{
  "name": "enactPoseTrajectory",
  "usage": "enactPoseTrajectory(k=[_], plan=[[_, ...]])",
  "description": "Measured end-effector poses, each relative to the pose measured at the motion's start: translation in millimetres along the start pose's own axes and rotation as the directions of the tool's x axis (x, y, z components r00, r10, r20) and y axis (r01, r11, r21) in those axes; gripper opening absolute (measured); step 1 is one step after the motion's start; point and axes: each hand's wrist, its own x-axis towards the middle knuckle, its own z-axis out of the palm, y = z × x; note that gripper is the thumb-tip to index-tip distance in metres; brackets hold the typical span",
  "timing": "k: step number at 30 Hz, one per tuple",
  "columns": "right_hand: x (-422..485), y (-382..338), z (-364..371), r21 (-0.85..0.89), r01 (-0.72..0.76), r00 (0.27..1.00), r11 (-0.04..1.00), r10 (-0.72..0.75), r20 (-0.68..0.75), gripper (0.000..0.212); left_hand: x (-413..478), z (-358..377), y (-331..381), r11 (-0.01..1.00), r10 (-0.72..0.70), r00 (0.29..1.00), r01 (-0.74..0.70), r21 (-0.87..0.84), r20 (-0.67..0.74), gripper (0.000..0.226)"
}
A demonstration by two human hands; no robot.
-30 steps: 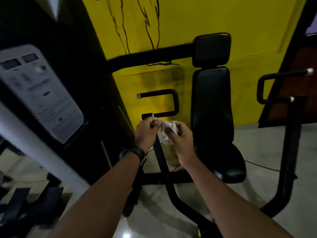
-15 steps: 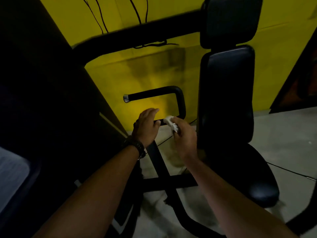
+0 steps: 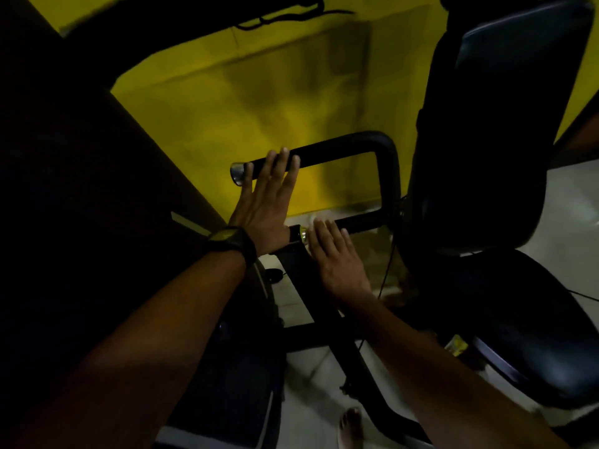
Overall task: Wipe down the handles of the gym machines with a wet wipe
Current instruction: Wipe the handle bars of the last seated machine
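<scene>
Your left hand (image 3: 265, 202) reaches up to the upper bar (image 3: 337, 153) of the black U-shaped handle (image 3: 387, 176), its fingers (image 3: 283, 163) straight and laid flat across the bar just beside the chrome end cap (image 3: 237, 173), released rather than wrapped round it. A dark wristwatch (image 3: 231, 243) sits on that wrist. Your right hand (image 3: 337, 257) lies on the lower bar (image 3: 359, 221) of the same handle, next to its own shiny end cap (image 3: 303, 235), with the fingers stretched out over the bar and not clenched. A pale patch (image 3: 313, 218) shows at those fingertips; you cannot tell from here whether it is the wet wipe or the light floor (image 3: 567, 215) beyond. The 2 bars run roughly level, joined by a bend on the right, close to the dark padded backrest (image 3: 505, 124) and seat (image 3: 534, 319). A yellow wall (image 3: 259, 102) stands behind the handle.
</scene>
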Motion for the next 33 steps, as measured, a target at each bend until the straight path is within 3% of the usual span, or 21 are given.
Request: enactPoseTrajectory(k=[5,11,16,23,26,33], plan=[[32,0,-5,-0.141,-0.044,0.998,0.989,0.050,0.037,0.061,13,9,-25,0.999,0.036,0.999,-0.036,-0.028,0.015,0.131],[19,1,-13,-0.155,-0.004,0.996,0.988,0.018,0.091,0.066,15,13,-19,1.000,0.024,0.999,-0.025,-0.017,-0.046,0.127],[52,0,-33,-0.141,-0.120,0.992,0.983,0.123,0.010,0.067,13,10,-8,0.996,-0.027,0.998,0.022,-0.082,-0.058,0.130],[16,2,-1,-0.180,0.026,0.999,0.983,-0.029,-0.018,0.060,19,2,4,0.995,-0.026,0.998,0.020,-0.093,-0.063,0.127],[31,6,-6,-0.177,0.001,0.993,0.984,-0.021,-0.114,0.057,19,3,9,0.996,-0.065,0.996,0.061,-0.066,-0.059,0.126],[7,9,12,-0.176,0.013,0.993,0.984,-0.033,-0.115,0.067,25,5,8,0.993,0.015,0.993,-0.029,-0.115,-0.121,0.121]])
